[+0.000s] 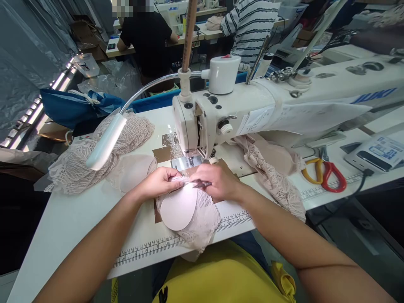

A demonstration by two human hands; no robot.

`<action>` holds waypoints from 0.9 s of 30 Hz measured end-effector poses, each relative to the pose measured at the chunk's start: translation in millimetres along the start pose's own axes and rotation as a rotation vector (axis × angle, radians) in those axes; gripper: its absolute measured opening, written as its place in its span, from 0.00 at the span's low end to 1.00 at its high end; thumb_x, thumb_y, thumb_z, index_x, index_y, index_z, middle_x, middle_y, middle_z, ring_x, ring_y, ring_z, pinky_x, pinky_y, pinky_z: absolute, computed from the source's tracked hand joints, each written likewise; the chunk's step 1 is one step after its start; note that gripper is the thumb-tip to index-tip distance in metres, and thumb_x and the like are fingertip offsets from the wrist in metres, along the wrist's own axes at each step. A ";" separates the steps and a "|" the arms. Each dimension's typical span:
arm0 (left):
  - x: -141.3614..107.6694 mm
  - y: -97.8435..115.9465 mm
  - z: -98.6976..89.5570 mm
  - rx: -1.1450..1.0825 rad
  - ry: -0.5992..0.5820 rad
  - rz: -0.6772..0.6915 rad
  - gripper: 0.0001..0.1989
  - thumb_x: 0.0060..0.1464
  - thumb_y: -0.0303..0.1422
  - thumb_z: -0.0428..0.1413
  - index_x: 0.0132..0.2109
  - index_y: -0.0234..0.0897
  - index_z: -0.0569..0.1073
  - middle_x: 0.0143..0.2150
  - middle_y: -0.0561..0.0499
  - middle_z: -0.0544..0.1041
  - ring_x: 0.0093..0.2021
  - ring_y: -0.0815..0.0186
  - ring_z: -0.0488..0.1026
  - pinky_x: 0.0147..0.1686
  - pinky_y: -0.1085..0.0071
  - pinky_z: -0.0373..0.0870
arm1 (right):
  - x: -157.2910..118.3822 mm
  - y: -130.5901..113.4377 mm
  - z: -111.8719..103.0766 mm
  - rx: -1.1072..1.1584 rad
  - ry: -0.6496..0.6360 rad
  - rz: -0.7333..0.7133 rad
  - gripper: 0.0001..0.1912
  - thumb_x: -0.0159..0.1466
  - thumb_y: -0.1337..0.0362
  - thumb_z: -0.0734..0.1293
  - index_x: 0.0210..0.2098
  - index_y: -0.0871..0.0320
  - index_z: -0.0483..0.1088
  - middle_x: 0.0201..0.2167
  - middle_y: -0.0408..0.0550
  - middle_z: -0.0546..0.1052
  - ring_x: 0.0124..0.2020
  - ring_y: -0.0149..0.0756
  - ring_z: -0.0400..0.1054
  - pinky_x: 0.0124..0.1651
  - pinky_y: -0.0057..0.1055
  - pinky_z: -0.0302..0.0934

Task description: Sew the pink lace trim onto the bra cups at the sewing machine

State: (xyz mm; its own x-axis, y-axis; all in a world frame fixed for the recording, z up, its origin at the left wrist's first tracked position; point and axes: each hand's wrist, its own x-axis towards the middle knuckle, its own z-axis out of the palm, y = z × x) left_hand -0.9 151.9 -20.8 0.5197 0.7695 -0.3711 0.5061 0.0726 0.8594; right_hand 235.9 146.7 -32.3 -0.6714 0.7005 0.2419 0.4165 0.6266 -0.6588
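Observation:
A pale pink bra cup (179, 209) with lace fabric (206, 216) lies in front of the sewing machine (192, 126), its lower end hanging over the table's front edge. My left hand (162, 182) pinches the upper edge of this piece between thumb and fingers. Close beside it, my right hand (217, 181) is closed around a small dark metal tool (202, 184) with its tip pointing left at the lace. The tool is blurred, so its exact kind is unclear. Both hands are just below the machine's needle area, where bright lamp light falls.
Piled lace pieces (75, 164) and a sheer cup (135, 170) lie left. More lace cups (274, 160) rest right, beside scissors (325, 174) with yellow and red handles and a white box (378, 151). A lamp (107, 143) arches over the table. Two people sit beyond.

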 end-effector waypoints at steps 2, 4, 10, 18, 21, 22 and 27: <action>8.7 3.2 -3.8 0.118 -0.017 0.004 0.14 0.49 0.42 0.59 0.32 0.33 0.73 0.25 0.54 0.69 0.24 0.70 0.64 0.23 0.77 0.58 | -0.5 1.2 -0.8 -0.120 -0.055 -0.067 0.08 0.60 0.66 0.62 0.33 0.56 0.75 0.29 0.48 0.73 0.31 0.36 0.63 0.31 0.29 0.50; 16.8 9.4 -7.9 0.238 -0.005 0.007 0.13 0.48 0.41 0.59 0.32 0.34 0.74 0.24 0.54 0.70 0.24 0.70 0.64 0.22 0.77 0.57 | -1.1 2.5 -3.4 -0.254 -0.009 0.039 0.11 0.61 0.62 0.63 0.25 0.58 0.73 0.23 0.48 0.70 0.26 0.34 0.60 0.28 0.30 0.47; 40.8 27.3 -17.8 0.421 -0.072 0.033 0.10 0.47 0.38 0.57 0.33 0.35 0.74 0.25 0.56 0.70 0.25 0.70 0.64 0.25 0.77 0.59 | -0.3 1.5 -10.8 -0.348 -0.054 0.167 0.11 0.63 0.63 0.61 0.38 0.55 0.76 0.27 0.45 0.72 0.25 0.32 0.59 0.27 0.28 0.44; 21.8 32.2 -19.2 0.688 0.313 0.206 0.11 0.56 0.37 0.52 0.41 0.35 0.74 0.36 0.46 0.76 0.36 0.60 0.73 0.35 0.69 0.69 | -0.7 1.1 -3.4 -0.455 -0.182 0.202 0.18 0.60 0.69 0.62 0.48 0.53 0.73 0.33 0.46 0.75 0.30 0.34 0.64 0.28 0.28 0.44; 0.8 29.7 5.4 0.803 0.331 0.309 0.14 0.60 0.35 0.48 0.47 0.34 0.73 0.43 0.42 0.75 0.41 0.58 0.73 0.40 0.65 0.72 | -0.4 -0.5 -3.4 -0.467 -0.177 0.202 0.16 0.60 0.68 0.63 0.47 0.53 0.73 0.33 0.46 0.76 0.30 0.34 0.65 0.28 0.29 0.45; -3.8 27.1 15.5 0.850 0.319 0.339 0.15 0.61 0.35 0.47 0.49 0.32 0.72 0.47 0.40 0.75 0.44 0.56 0.73 0.43 0.62 0.72 | -0.1 -1.0 -4.0 -0.475 -0.163 0.213 0.15 0.61 0.67 0.64 0.46 0.52 0.74 0.32 0.46 0.76 0.29 0.34 0.65 0.28 0.29 0.45; -7.4 10.7 41.2 1.080 0.330 0.372 0.22 0.60 0.36 0.50 0.56 0.28 0.69 0.58 0.34 0.68 0.56 0.46 0.66 0.53 0.51 0.68 | 0.3 -0.8 -6.7 -0.570 0.006 0.361 0.14 0.64 0.58 0.62 0.33 0.57 0.76 0.25 0.49 0.75 0.27 0.36 0.65 0.28 0.31 0.45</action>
State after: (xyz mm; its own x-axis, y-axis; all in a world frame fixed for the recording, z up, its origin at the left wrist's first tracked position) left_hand 29.0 120.8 -23.4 0.6350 0.7681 0.0826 0.7622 -0.6404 0.0951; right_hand 239.5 148.7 -26.9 -0.4265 0.9007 0.0827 0.8736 0.4339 -0.2203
